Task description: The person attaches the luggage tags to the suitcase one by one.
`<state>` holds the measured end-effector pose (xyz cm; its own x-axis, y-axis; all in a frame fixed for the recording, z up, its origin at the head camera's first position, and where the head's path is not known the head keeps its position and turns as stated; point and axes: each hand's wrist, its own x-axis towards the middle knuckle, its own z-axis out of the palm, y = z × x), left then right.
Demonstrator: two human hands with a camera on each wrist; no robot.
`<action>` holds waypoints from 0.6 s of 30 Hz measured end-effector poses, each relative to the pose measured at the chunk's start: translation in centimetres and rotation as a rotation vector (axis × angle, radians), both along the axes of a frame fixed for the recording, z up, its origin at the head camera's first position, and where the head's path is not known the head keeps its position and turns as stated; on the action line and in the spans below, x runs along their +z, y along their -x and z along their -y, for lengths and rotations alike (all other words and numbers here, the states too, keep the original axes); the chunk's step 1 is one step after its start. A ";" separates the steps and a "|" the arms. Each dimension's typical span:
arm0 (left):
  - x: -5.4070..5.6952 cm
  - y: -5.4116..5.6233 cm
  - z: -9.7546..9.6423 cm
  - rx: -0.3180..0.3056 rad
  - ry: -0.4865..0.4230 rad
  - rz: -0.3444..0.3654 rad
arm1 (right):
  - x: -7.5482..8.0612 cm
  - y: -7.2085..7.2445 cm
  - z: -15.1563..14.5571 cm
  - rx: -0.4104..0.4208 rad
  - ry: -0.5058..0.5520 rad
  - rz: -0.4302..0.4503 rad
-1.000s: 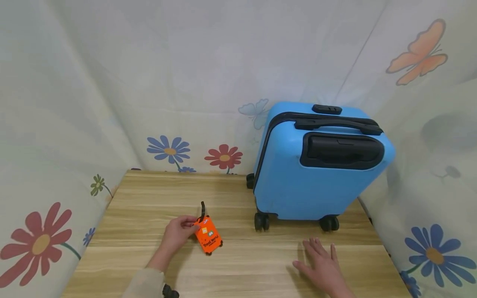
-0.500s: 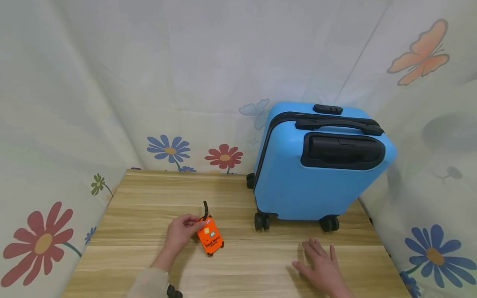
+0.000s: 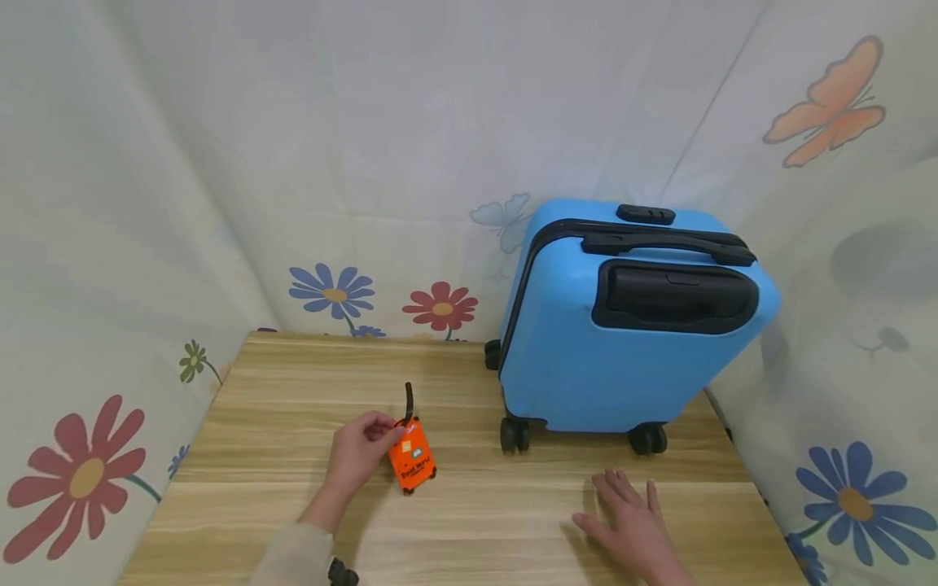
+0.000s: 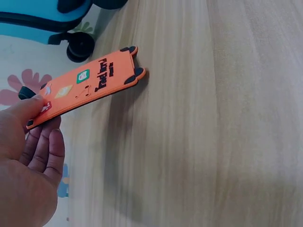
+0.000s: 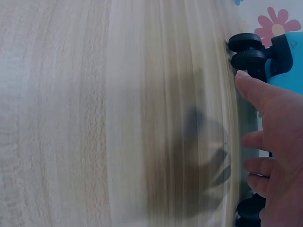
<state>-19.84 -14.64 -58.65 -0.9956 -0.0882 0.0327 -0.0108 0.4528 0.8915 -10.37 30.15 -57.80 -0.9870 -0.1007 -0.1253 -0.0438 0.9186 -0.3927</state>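
Note:
My left hand (image 3: 357,457) pinches an orange luggage tag (image 3: 412,460) by its upper corner, thumb on the printed face. Shaped like a small suitcase, the tag has little stickers, dark lettering and black corners, and its black strap (image 3: 409,400) sticks up from the top. In the left wrist view the tag (image 4: 90,82) slants out from the thumb, its far end close over the wood. My right hand (image 3: 632,525) holds nothing, fingers extended and spread above the table in front of a blue suitcase (image 3: 601,374).
The suitcase stands upright at the back right on black wheels (image 3: 515,435), with a black side handle (image 3: 667,244) and a recessed black panel (image 3: 674,297). A wood-grain table (image 3: 469,529) lies under everything. White curtains (image 3: 410,122) printed with flowers and butterflies enclose the back and sides.
My left hand has moved slightly right and then up a little with the luggage tag; the strap stands higher. The right hand and the suitcase stay nearly still.

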 end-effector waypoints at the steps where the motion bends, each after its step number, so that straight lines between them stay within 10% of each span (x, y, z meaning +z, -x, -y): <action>1: 0.2 0.0 0.0 -0.001 0.007 -0.013 | 0.0 0.0 0.1 0.002 0.001 -0.004; 18: 4.6 0.1 0.1 -0.020 -0.026 -0.112 | 2.1 0.7 2.8 0.105 0.149 -0.048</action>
<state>-19.96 -14.71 -54.05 -0.9874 -0.0710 0.1417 0.0981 0.4283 0.8983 -11.12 27.33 -55.73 -0.9745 -0.2177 -0.0546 -0.1585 0.8399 -0.5191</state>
